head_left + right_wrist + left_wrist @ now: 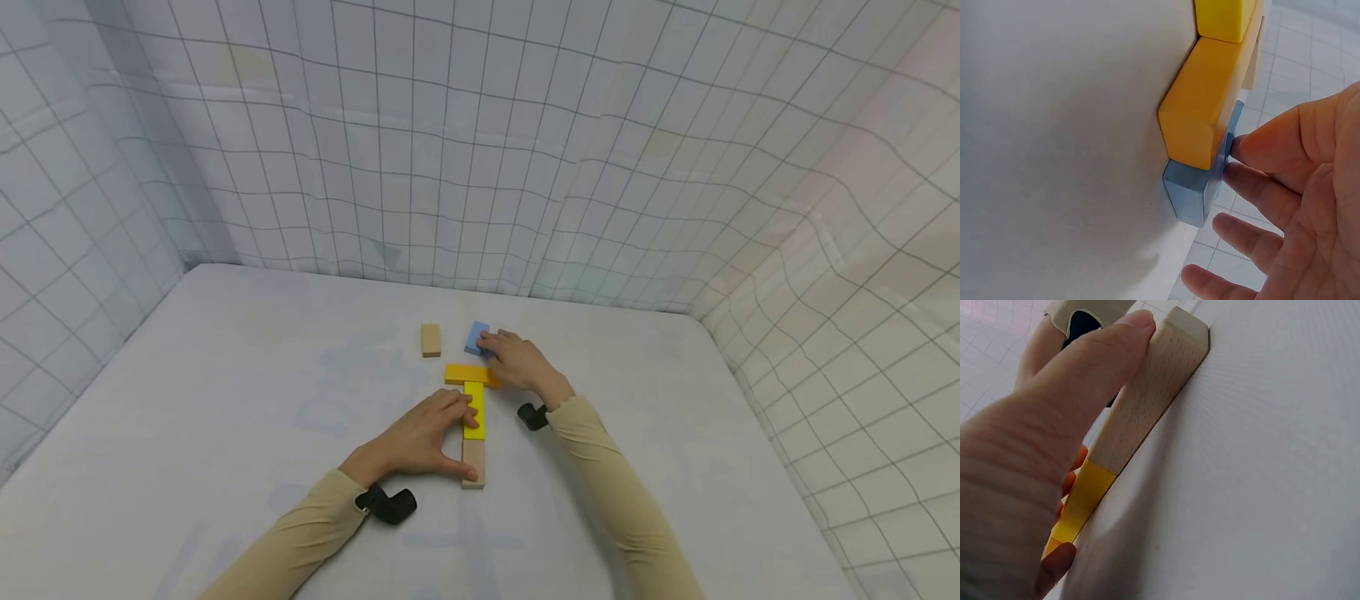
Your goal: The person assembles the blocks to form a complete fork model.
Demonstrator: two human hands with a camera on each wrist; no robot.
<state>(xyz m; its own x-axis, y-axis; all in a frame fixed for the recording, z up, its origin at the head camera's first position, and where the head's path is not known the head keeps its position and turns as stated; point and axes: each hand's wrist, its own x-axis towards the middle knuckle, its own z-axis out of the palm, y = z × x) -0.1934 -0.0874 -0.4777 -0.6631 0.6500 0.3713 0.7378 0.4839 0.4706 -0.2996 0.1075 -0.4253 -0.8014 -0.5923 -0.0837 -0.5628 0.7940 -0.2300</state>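
Note:
A yellow block (475,410) and a plain wooden block (473,462) lie end to end, with an orange block (465,374) crosswise at the far end. My left hand (427,433) spreads along this row, thumb on the wooden block's near end and fingertips over the yellow block. My right hand (522,362) reaches past the orange block's right end, thumb and index fingertips touching a blue block (1190,187) that lies against it. Another blue piece (476,337) shows by the right fingertips. The right hand partly hides the blue blocks.
A lone wooden block (431,341) lies farther back, left of the blue piece. White cloth with a dark grid hangs behind and beside the white table (225,375). A black wrist camera (387,505) sits under the left wrist.

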